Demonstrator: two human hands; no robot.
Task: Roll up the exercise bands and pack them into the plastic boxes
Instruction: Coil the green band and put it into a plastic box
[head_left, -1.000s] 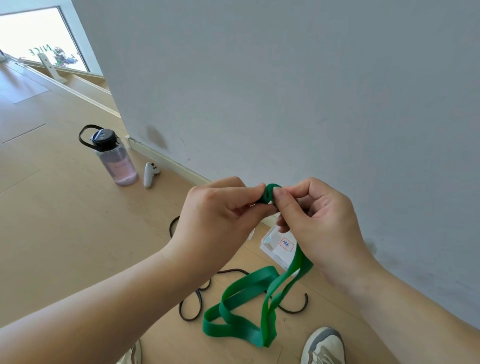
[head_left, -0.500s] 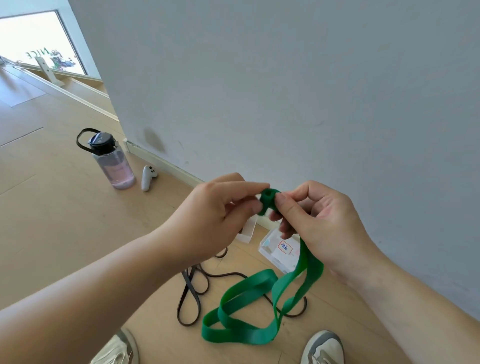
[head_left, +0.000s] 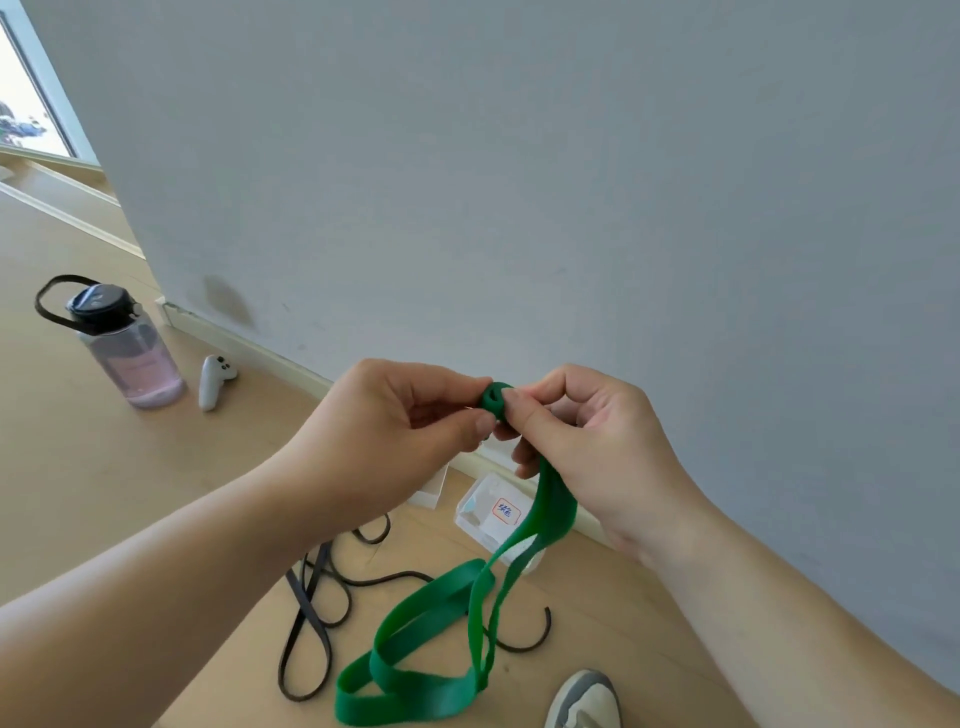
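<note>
Green band (head_left: 558, 509): one end wound into a small coil in the air, tail trailing to the floor.
Left hand (head_left: 384, 431): pinching the coil.
Right hand (head_left: 587, 441): pinching the coil's other side.
Change: coil slightly fuller than a second ago; rolling has barely begun.
Plastic box (head_left: 467, 519): on the floor below.
</note>
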